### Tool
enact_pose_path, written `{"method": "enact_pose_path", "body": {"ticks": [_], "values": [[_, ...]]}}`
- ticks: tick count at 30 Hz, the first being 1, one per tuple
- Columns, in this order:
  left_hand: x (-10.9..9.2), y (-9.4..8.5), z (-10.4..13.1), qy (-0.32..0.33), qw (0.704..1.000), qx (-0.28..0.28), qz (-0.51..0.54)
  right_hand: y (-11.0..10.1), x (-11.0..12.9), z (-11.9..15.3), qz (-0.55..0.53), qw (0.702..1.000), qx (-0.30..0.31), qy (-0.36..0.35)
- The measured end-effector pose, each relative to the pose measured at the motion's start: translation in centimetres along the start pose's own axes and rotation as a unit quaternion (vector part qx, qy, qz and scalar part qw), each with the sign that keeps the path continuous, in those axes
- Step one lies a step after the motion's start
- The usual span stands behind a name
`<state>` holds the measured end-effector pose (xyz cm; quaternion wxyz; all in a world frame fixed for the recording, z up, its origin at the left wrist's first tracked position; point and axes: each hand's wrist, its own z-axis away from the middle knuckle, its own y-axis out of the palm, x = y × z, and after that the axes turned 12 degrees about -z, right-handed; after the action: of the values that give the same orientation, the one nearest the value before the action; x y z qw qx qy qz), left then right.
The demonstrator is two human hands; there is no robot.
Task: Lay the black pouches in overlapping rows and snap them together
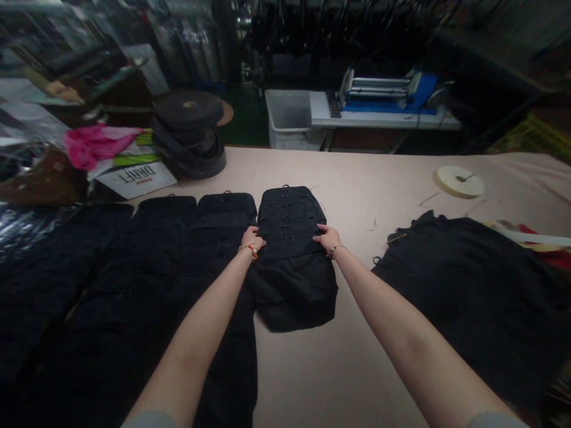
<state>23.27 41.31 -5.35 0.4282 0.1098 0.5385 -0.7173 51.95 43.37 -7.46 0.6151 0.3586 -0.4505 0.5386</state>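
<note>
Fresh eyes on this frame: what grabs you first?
Two bare forearms reach to mid-table, left hand and right hand pressing the two side edges of a stack of black fabric pieces with metal rings. More black pieces lie in rows to its left, a black heap to the right. A pink bundle stands out far left.

I see plain black garment pieces [292, 249] on a pale pink table [379, 196], pink fabric [91, 144] upper left.

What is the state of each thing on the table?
Black garment piece: flat, hands on both edges.
Left hand: on its left edge.
Right hand: on its right edge.
Overlapped black pieces: laid in rows.
Black fabric pile: crumpled.
Tape rolls: stacked.
</note>
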Motion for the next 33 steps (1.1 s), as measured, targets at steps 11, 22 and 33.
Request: {"method": "enact_pose_path", "body": {"ticks": [11,22,33], "values": [[-2.5,1.3,9.5,0.228,0.946,-0.109,-0.204,0.6,2.4,7.7,0.360,0.894,-0.046,-0.261],[1.2,7.2,16.3,0.281,0.897,-0.037,-0.340,-9.1,-1.4,24.3,0.510,0.839,-0.035,-0.186],[-5.5,18.4,32.8,0.169,0.984,0.046,0.032,-28.4,3.4,25.9,0.497,0.857,0.024,-0.133]]}}
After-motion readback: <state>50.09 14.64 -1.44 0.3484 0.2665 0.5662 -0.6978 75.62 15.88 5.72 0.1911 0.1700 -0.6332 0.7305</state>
